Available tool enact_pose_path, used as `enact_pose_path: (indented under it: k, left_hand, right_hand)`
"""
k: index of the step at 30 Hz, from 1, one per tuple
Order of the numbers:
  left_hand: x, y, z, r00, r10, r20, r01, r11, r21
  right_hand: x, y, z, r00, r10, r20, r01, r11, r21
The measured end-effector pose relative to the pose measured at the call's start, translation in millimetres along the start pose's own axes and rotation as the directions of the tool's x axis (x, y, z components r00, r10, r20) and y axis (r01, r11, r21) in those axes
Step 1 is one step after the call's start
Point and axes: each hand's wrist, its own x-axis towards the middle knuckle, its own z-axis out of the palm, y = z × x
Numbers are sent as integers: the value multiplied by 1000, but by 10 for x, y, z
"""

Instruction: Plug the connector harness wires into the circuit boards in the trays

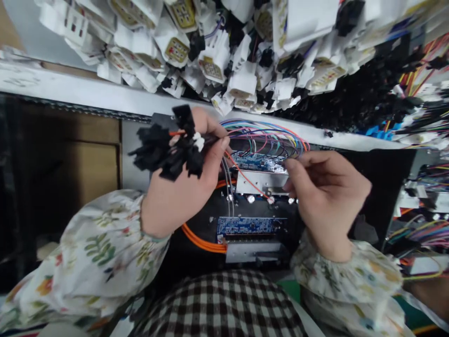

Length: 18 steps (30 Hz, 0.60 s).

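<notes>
My left hand (189,192) is closed round a bundle of wires with many small black plug connectors (168,150) fanning out past the thumb. A few white pieces show among the connectors. My right hand (322,196) is at the right end of the upper blue circuit board (252,161), with thumb and forefinger pinched together. What lies between those fingertips is too small to make out. Thin coloured wires (266,128) arch from my left hand to that board. One orange wire (245,175) runs down across its metal bracket (259,182).
A second blue circuit board (252,226) sits nearer me, with thick orange cables (199,241) at its left. White connector housings (210,65) hang along a pale rail (70,86) beyond. More wire harnesses (421,234) lie at the right; a cardboard box (94,168) is at left.
</notes>
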Motion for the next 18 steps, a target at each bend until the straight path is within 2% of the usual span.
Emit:
enact_pose_path:
  k: [1,4,6,10,11,14,16,18]
  left_hand:
    - [12,8,-14,1000,-15,15,15,999,36]
    - [9,57,-42,997,-56,54,51,995,84]
    - [-22,94,-41,999,-41,14,40,997,65]
    - [-84,150,-17,995,58,-78,-57,998,16]
    - [-93,161,-15,997,45,-65,-46,999,-9]
    - [-102,183,-18,996,-81,31,84,991,-102]
    - [-104,183,-22,988,-145,48,151,979,-136]
    - [-105,175,-21,986,-166,34,169,974,-152]
  right_hand:
    - [16,36,59,999,-11,-30,11,1000,5]
    - [48,110,188,1000,-25,17,26,996,-81]
    - [64,125,208,999,-26,25,29,991,-134]
    - [103,107,175,996,-17,87,31,986,-164]
    - [116,101,168,995,-12,104,29,986,-166]
    - [153,94,161,989,-13,149,38,985,-166]
    - [167,98,164,983,-21,184,50,987,-151]
    - [168,101,167,982,-20,189,46,990,-134]
